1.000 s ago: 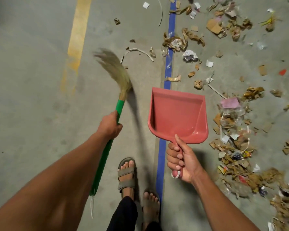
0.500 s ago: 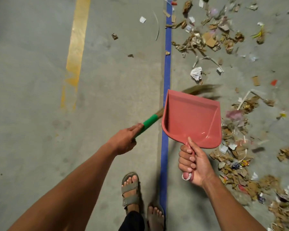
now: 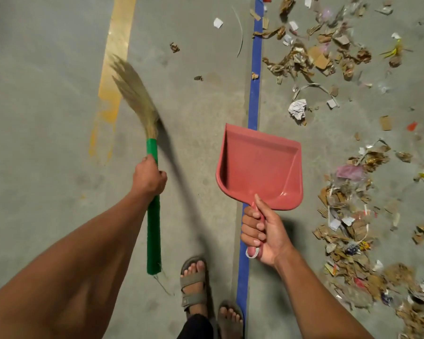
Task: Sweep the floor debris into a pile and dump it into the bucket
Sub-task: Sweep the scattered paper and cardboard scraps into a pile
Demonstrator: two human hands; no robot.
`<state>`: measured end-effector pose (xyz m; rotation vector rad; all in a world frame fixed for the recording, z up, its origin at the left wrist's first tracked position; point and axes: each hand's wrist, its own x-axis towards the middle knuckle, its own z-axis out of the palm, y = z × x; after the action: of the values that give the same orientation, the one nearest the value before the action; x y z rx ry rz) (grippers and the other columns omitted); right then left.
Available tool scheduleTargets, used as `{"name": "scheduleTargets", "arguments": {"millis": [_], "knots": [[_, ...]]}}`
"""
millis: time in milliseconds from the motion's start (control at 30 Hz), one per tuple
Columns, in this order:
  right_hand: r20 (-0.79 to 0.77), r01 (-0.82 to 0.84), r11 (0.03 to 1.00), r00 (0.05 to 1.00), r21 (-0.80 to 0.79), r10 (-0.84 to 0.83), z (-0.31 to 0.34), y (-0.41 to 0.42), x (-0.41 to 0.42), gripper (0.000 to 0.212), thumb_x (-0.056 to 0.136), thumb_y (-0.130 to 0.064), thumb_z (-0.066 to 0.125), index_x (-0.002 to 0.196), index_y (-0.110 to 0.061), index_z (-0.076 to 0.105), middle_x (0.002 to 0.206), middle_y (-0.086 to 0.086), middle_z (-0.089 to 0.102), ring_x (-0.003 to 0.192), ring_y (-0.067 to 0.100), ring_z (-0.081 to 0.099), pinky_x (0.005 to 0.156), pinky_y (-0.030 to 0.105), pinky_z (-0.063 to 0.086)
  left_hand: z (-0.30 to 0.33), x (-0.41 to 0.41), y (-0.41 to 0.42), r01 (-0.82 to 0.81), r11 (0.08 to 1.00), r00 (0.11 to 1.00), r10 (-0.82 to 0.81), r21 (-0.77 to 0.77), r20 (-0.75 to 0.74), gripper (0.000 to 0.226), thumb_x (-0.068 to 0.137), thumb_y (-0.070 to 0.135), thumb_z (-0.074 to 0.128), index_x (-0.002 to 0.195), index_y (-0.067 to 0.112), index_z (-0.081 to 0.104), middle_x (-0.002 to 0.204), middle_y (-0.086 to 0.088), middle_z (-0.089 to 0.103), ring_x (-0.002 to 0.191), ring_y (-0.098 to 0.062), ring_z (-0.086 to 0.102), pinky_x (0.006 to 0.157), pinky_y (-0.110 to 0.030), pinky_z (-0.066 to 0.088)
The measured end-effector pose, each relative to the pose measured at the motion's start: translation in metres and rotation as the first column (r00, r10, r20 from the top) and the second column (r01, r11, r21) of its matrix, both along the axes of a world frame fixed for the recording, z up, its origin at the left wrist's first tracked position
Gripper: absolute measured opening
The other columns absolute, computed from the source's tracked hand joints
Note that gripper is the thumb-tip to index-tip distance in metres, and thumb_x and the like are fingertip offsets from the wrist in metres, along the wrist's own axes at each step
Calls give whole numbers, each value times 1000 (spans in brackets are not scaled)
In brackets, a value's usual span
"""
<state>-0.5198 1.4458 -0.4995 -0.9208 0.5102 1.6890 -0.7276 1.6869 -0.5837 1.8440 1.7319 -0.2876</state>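
- Your left hand (image 3: 149, 177) grips the broom (image 3: 152, 152) by its green handle, bristles up to the left
- Your right hand (image 3: 263, 234) grips the dustpan (image 3: 260, 167) handle
- Debris (image 3: 340, 211) lies scattered over the floor (image 3: 47, 94) to your right

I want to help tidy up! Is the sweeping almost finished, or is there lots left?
Lots left. Done: nothing looks finished yet; the debris lies scattered right of the blue line, with a few scraps left of it. In hand: the left hand grips the broom, and the right hand holds the dustpan, which is empty. Left: piling, scooping, dumping. No bucket is in view.
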Motion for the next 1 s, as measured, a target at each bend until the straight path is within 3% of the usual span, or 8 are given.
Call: {"name": "scheduleTargets", "arguments": {"millis": [133, 200, 333, 400, 567, 733, 867, 1000], "knots": [[-7, 8, 1000, 1000, 6, -8, -10, 0, -4, 47, 104, -49, 55, 69, -21, 40, 47, -8, 28, 32, 5, 21, 34, 22, 15, -14, 45, -34, 357, 927, 930, -340, -115, 141, 56, 85, 9, 59, 139, 6, 45, 137, -20, 55, 118, -44, 59, 96, -44, 50], [10, 13, 1000, 1000, -2, -13, -7, 1, -2, 47, 104, -48, 55, 68, -21, 40, 46, -8, 29, 33, 5, 18, 34, 22, 14, -16, 66, -48, 565, 811, 816, -521, -153, 251, 74, 82, 5, 58, 153, 13, 39, 154, -15, 46, 131, -40, 54, 107, -39, 47], [46, 31, 999, 998, -14, -30, 8, 4, 13, 48, 104, -48, 53, 67, -20, 41, 46, -8, 28, 33, 5, 17, 34, 21, 14, -8, 96, -55, 837, 529, 545, -776, -141, 318, 63, 84, 5, 56, 145, 20, 52, 141, -11, 60, 115, -36, 63, 95, -37, 52], [70, 46, 999, 997, -14, -45, 16, 3, 26, 48, 104, -48, 54, 68, -20, 40, 46, -8, 28, 31, 4, 22, 32, 21, 16, -3, 95, -51, 885, 454, 461, -832, -100, 308, 82, 84, 5, 55, 159, 31, 35, 155, -5, 50, 116, -32, 63, 97, -41, 54], [102, 66, 998, 993, 10, -67, 29, 6, 54, 47, 104, -48, 55, 69, -21, 39, 46, -9, 27, 31, 4, 24, 31, 20, 18, 22, 56, -23, 731, 682, 651, -696, -6, 304, 83, 90, 4, 56, 165, 19, 23, 167, -9, 33, 141, -32, 49, 117, -29, 35], [91, 62, 998, 994, 4, -63, 27, 15, 62, 47, 103, -48, 56, 69, -21, 40, 47, -8, 27, 33, 4, 21, 34, 21, 14, 31, 22, 30, 301, 941, 927, -327, 157, 182, 73, 90, 6, 64, 156, 4, 35, 146, -27, 52, 119, -48, 59, 101, -48, 49], [68, 45, 999, 997, -8, -44, 22, 34, 57, 46, 103, -47, 56, 68, -20, 40, 48, -8, 26, 39, 7, 9, 37, 23, 9, 39, 31, 67, -19, 976, 994, -5, 217, 107, 32, 91, 9, 60, 121, 3, 47, 100, -20, 57, 92, -45, 59, 74, -45, 44], [22, 33, 999, 999, -2, -33, 11, 54, 62, 47, 102, -48, 57, 69, -20, 39, 48, -8, 25, 38, 7, 10, 35, 22, 11, 32, 54, 99, -116, 986, 993, 120, 121, -21, 30, 93, 16, 62, 117, 3, 52, 99, -19, 58, 85, -36, 53, 75, -42, 47]]}}
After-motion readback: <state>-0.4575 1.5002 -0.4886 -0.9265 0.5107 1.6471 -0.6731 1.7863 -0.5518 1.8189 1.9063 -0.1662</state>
